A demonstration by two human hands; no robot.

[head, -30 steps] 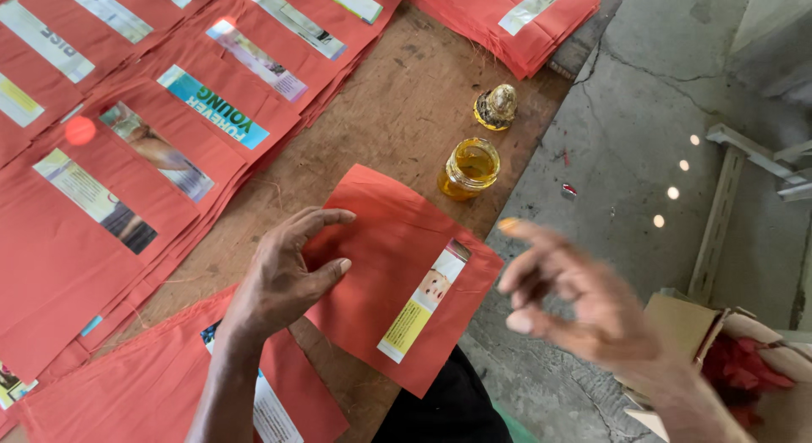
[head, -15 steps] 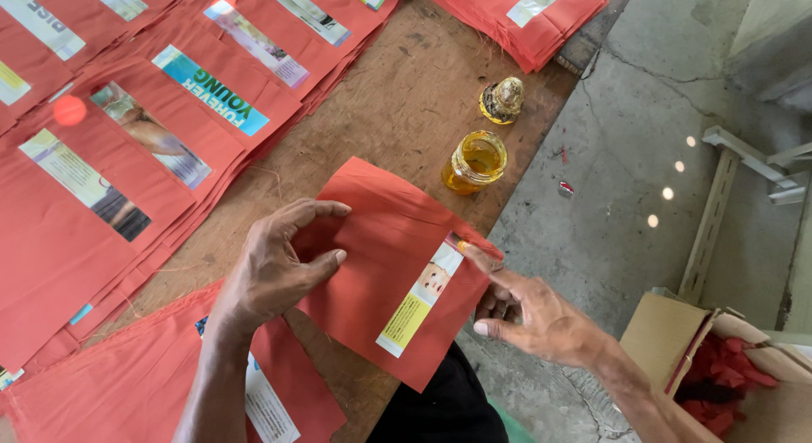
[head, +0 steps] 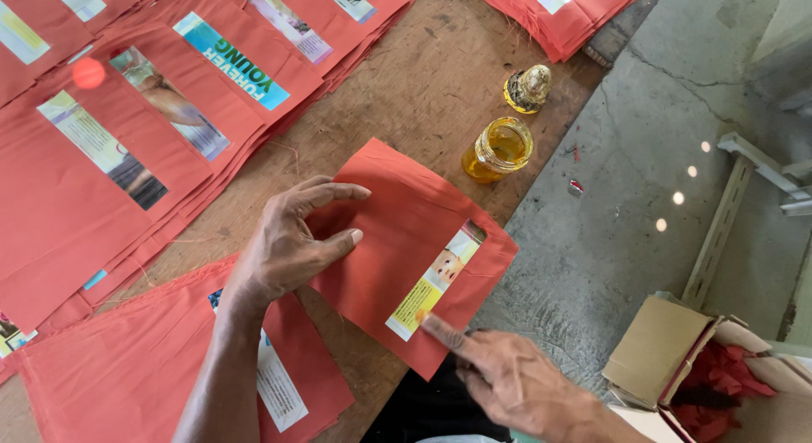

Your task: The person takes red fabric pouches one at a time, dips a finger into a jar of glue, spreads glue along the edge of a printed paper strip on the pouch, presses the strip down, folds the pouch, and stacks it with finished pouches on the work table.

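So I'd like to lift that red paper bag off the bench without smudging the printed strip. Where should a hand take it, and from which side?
Probably the bag's overhanging right corner, pinched from the floor side. It juts past the table edge, so fingers can get beneath. The left hand pins the far part and the right hand touches the strip's lower end.

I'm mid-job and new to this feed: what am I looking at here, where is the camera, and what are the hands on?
There is no machine: these are a person's two bare hands, seen from one camera worn on the head, looking down. The left hand lies flat on a red paper bag at the edge of a wooden table. The right hand puts its forefinger on the printed strip along that bag. Rows of similar red bags cover the table. An open jar of yellow liquid and its lid stand nearby. A cardboard box sits on the floor.
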